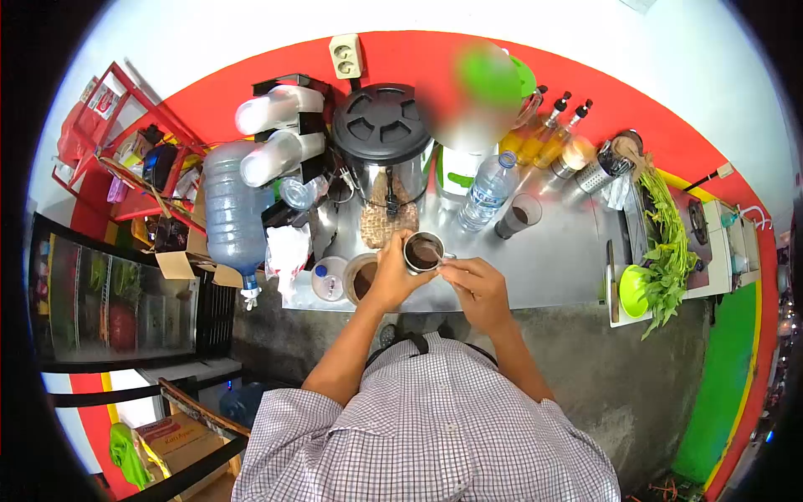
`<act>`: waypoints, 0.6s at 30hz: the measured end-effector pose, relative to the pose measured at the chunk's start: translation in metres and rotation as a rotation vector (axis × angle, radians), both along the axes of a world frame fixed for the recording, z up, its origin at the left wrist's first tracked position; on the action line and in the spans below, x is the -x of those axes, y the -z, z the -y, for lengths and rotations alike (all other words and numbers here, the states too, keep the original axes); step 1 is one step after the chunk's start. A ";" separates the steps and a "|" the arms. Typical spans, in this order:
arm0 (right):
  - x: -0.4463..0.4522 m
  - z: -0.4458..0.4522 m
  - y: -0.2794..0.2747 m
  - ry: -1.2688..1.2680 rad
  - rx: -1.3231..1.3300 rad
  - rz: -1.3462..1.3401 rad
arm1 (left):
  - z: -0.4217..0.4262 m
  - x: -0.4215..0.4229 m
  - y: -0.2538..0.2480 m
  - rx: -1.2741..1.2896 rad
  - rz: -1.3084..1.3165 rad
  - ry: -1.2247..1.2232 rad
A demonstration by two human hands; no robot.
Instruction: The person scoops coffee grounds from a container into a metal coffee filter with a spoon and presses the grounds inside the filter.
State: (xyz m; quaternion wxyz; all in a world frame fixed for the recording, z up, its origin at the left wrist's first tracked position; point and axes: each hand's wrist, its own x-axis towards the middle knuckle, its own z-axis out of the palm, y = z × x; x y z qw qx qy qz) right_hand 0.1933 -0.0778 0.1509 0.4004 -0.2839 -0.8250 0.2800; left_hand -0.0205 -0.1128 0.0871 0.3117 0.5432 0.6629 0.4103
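Observation:
My left hand [391, 272] is wrapped around the side of a small metal cup [407, 261] with dark brown contents, above the front edge of the steel table. At the cup's right rim, the fingers of my right hand [478, 289] are pinched on what looks like a thin spoon [437, 258], its end in the dark contents. Just left of the cup stands a container of brown powder [362, 278], partly hidden by my left hand. Beside it is a clear jar with a blue cap [328, 280]. A tall glass with dark contents [518, 216] is to the right.
Behind the cup are a large black-lidded metal container [381, 125] and a water bottle [489, 191]. Pump bottles [562, 134] line the wall. A big water jug [234, 209] stands left. Leafy greens [665, 243] and a green bowl [634, 291] lie right.

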 end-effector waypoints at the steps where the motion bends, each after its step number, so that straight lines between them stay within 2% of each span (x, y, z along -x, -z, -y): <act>1: 0.000 0.001 0.002 0.004 0.003 -0.001 | 0.001 0.000 -0.003 0.003 -0.001 0.004; 5: 0.001 0.005 0.005 -0.021 0.077 0.005 | 0.001 0.010 0.004 -0.016 0.004 0.094; 7: -0.002 0.003 0.008 -0.138 0.100 -0.027 | 0.000 0.014 0.001 0.025 -0.008 0.103; 11: -0.002 0.003 0.009 -0.030 0.105 -0.099 | 0.003 0.010 -0.013 0.066 -0.036 0.096; 13: -0.001 0.004 0.015 -0.014 0.110 -0.122 | 0.002 0.011 -0.005 0.049 -0.011 0.107; 15: -0.001 0.006 0.015 -0.033 0.038 -0.080 | 0.002 0.014 0.000 0.037 0.012 0.122; 18: 0.002 0.009 0.010 -0.079 0.096 -0.091 | 0.003 0.018 0.005 0.033 0.032 0.117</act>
